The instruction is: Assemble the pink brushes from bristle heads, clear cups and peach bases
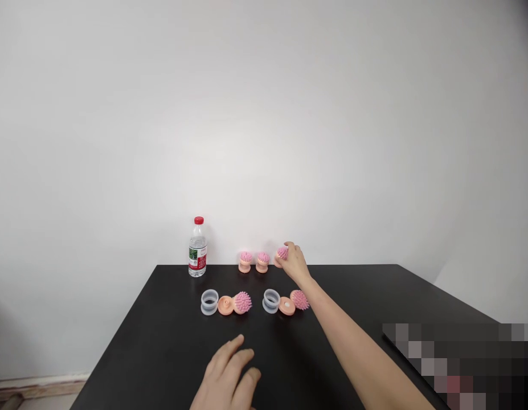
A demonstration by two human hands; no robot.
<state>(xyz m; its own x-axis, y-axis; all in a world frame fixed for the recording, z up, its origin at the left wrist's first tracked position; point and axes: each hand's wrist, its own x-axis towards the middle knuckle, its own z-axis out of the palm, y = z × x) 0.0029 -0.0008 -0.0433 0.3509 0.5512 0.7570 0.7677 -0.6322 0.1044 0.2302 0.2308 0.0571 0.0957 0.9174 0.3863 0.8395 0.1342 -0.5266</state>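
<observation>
At the back of the table, my right hand (296, 263) has its fingers closed round a small round brush (281, 253) with pink bristles and a peach body, tilted a little. Two like brushes, one on the left (245, 262) and one nearer (262, 262), stand upright beside it. Closer in lie two sets of parts: a translucent grey ring (209, 302), a peach disc (225, 305) and a pink bristle head (242, 302); then another ring (271, 301), disc (286, 306) and bristle head (299, 299). My left hand (228, 373), fingers apart, hovers over the front, holding nothing.
A water bottle (197, 253) with a red cap stands at the back left of the black table (161, 341). Behind the table rises a white wall (246, 142). A dark, partly pixelated object (460, 364) occupies the right front.
</observation>
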